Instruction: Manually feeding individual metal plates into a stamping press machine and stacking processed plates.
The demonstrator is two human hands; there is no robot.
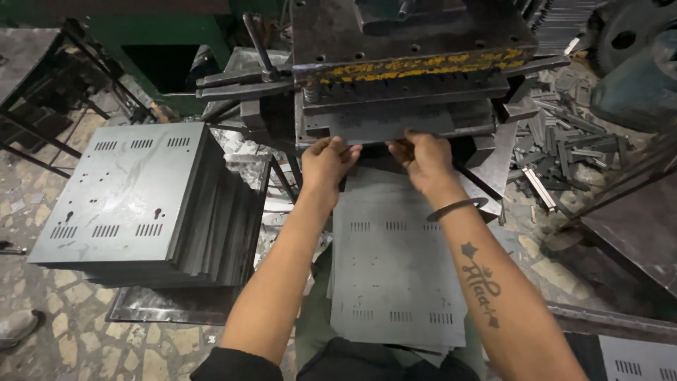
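Both hands, left (328, 159) and right (423, 158), pinch one grey sheet (384, 125) lying crosswise in the press (412, 67).

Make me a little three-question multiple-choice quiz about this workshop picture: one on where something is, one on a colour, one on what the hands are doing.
1. Where is the tall stack of slotted grey sheets?
A. To the person's left, on the floor
B. On top of the press
C. Behind the person

2. What colour is the worn paint on the bar across the front of the press?
A. Blue
B. Yellow
C. White

3. What are the left hand and right hand doing?
A. Hanging free
B. Holding a hammer
C. Both gripping the near edge of a metal sheet lying in the press

Answers: 1 A, the stack stands left of the arms; 2 B, chipped yellow shows on the bar; 3 C, fingers of both hands curl over the sheet's edge.
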